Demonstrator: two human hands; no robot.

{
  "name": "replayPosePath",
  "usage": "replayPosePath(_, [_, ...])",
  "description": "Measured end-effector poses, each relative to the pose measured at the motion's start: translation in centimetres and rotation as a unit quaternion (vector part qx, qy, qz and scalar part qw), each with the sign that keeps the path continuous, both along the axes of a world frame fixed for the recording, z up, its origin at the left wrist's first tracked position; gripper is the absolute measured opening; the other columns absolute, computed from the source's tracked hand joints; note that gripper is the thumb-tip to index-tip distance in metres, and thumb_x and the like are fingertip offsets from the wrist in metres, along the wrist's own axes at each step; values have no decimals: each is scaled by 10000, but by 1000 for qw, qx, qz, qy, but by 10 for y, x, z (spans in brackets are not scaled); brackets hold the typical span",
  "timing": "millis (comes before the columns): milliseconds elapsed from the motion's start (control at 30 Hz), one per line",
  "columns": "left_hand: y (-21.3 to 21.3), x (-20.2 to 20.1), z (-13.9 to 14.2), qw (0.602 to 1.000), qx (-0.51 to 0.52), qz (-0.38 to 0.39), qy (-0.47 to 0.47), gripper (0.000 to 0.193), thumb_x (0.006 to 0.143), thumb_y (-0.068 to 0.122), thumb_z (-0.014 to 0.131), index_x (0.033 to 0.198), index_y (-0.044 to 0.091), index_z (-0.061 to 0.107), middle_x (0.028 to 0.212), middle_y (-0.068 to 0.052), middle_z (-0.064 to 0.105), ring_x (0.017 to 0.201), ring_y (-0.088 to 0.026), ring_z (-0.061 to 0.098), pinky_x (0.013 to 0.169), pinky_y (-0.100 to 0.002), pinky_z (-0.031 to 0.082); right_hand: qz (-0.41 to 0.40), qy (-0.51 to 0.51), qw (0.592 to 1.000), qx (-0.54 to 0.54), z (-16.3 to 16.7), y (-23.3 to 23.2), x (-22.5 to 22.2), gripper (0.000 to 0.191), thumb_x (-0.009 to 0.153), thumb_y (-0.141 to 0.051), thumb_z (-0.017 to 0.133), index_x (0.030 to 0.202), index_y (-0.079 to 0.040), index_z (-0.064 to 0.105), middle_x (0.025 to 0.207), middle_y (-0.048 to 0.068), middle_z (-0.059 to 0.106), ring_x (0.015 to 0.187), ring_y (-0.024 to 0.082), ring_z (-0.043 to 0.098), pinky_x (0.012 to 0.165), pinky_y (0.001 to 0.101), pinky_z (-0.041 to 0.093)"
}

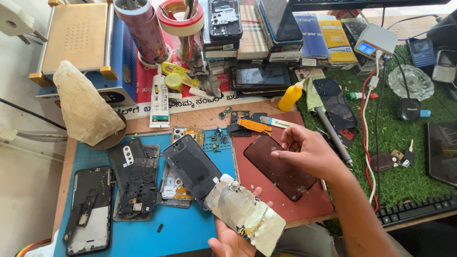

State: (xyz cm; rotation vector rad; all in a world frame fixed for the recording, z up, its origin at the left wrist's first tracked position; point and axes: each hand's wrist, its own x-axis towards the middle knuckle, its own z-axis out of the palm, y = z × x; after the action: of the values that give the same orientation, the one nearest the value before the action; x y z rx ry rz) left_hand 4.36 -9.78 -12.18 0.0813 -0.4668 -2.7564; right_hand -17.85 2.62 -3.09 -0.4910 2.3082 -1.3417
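Holding a phone panel (223, 188) from underneath, the left hand (232, 238) is coming up from the near edge of the bench, palm upward, with its fingers wrapping the near end of the panel and fingertips showing past the edge. The panel is lying above the seam between the blue mat (185, 228) and the red mat (304, 202), its long axis running diagonally from far-left to near-right; the far half is looking dark and clean, while the near half is looking pale, streaked and patchy with residue. The right hand (302, 151) is hovering over the red mat to the right, wrist bent, fingers curling loosely inward toward the thumb; it is gripping nothing that I can make out. Just under it a dark, smudged glass panel (281, 166) is lying flat on the red mat, angled much like the held piece. On the blue mat to the left, several opened phone bodies (135, 178) are lying side by side with their insides showing. At the far side a pink cylinder (143, 31) is standing upright as a holder with tools sticking out, and a yellow squeeze bottle (290, 96) is standing near the far edge.
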Motion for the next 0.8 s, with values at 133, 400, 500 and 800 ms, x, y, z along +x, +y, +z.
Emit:
replayPosePath(133, [-2, -1, 1, 1000, -6, -1, -5, 1309, 723, 838, 614, 1599, 183, -104, 1666, -194, 98, 1479, -550, 263, 1068, -742, 332, 16, -20, 998, -54, 0, 8, 3, 234, 784, -139, 842, 904, -49, 662, 765, -67, 582, 677, 12, 514, 575, 202, 434])
replayPosePath(400, [-6, 2, -5, 999, 8, -31, 18, 1283, 758, 840, 608, 1610, 224, -126, 1646, -317, 141, 1474, -587, 266, 1072, -752, 340, -13, -5, 998, 64, 18, 9, 16, 151, 915, -146, 693, 968, -18, 751, 678, -21, 572, 541, 59, 433, 466, 257, 342])
replayPosePath(500, [-5, 2, -5, 999, 8, -30, 20, 1282, 756, 834, 615, 1611, 224, -121, 1648, -306, 138, 1476, -587, 264, 1088, -760, 347, 4, 14, 998, 57, 22, 10, 18, 135, 926, -118, 668, 981, -13, 734, 729, -10, 589, 586, 58, 440, 493, 252, 364])
replayPosePath(800, [-5, 4, 5, 1000, 1, -7, -5, 1297, 718, 837, 609, 1595, 193, -97, 1661, -200, 97, 1482, -539, 257, 1060, -748, 334, 48, 45, 997, -35, 21, 16, 23, 106, 938, -40, 657, 1035, -6, 680, 866, -12, 640, 789, 31, 548, 669, 215, 482])
